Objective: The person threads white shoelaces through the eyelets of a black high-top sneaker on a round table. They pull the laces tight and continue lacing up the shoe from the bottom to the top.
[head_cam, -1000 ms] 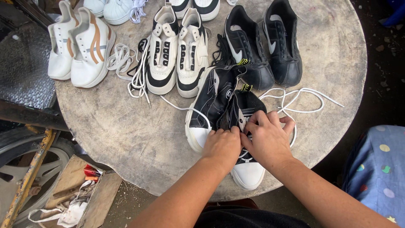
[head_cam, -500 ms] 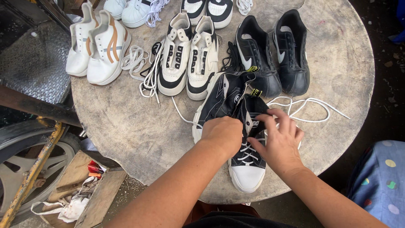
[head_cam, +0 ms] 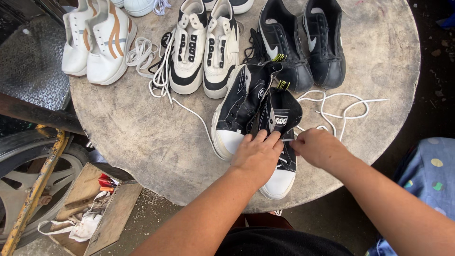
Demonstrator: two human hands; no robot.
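A: What do the two hands do at this moment?

B: The left hand [head_cam: 258, 156] lies flat on the near sneaker [head_cam: 283, 142], fingers spread and a little bent, pressing on the lacing part. I think it holds the shoe steady so it does not slide on the table [head_cam: 142, 137]. The right hand [head_cam: 318, 148] is closed in a pinch on the white lace [head_cam: 341, 106], just at the right side of the same sneaker.

A: Where is this sneaker exactly?

B: At the near edge of the round table, toe toward the person, the white toe cap almost over the rim. Its partner [head_cam: 239, 114] leans against it on the left side, touching. Both are black with white toe caps.

A: And the lace, why does it lie so?

B: It runs from the pinch away to the right in loose loops on the table. It seems slack, so it can be pulled through without a knot. How many eyelets are laced already I cannot tell, the hands cover them.

A: How many shoes do you count?

B: Eight fully seen: two black-and-white high ones, two black shoes [head_cam: 303, 45] behind them, two cream-and-black ones [head_cam: 204, 47] in the middle, two white ones with orange stripes [head_cam: 97, 42] at the left. More shoes are cut at the top edge. Loose laces [head_cam: 142, 52] lie between the left pairs.

A: Anything under the table?

B: A wooden box [head_cam: 102, 204] with rags, and a wheel [head_cam: 28, 185].
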